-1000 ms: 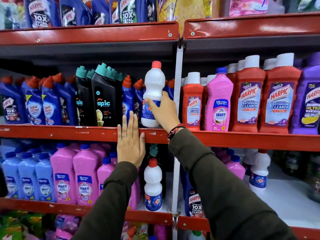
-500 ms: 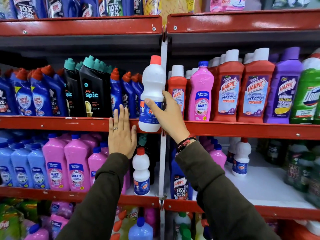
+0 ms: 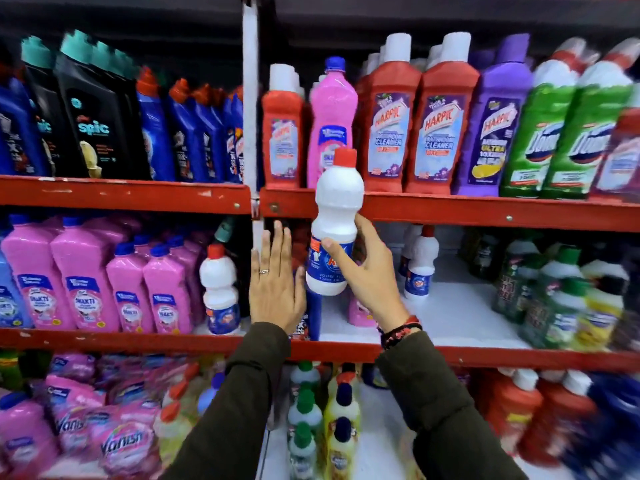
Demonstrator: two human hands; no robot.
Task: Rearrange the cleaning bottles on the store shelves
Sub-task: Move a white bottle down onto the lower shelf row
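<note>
1. The right hand [image 3: 367, 271] has its grip closed around the lower body of a white bottle with a red cap [image 3: 335, 233], thumb across the blue label and fingers wrapped behind. The bottle is in the air, roughly upright, in front of the red edge of the upper shelf [image 3: 485, 211], at the mouth of the middle shelf bay to the right of the white upright post [image 3: 250, 98].

2. The left hand [image 3: 275, 282] is open and flat, fingers straight, holding nothing. It sits just left of the carried bottle, in front of the dark products at the left end of that bay.

3. The likely aim, judging by what is there, is to set this bottle with its own kind. A matching white bottle [image 3: 419, 263] stands on the white floor of the middle shelf [image 3: 457, 313], to the right, and another matching bottle [image 3: 219, 289] stands in the left bay beside the pink Shakti bottles [image 3: 86, 278].

4. To do it well, lower the bottle under the upper shelf's edge before pushing it in, so the cap does not catch the metal.

5. Keep it upright and land the base flat on bare shelf floor, clear of the pink bottle [image 3: 358, 310] behind the hand.

6. Use the flat left hand to hold back neighbouring bottles, which look easy to topple.

7. Turn the label outward, then release only once the base is settled.
</note>
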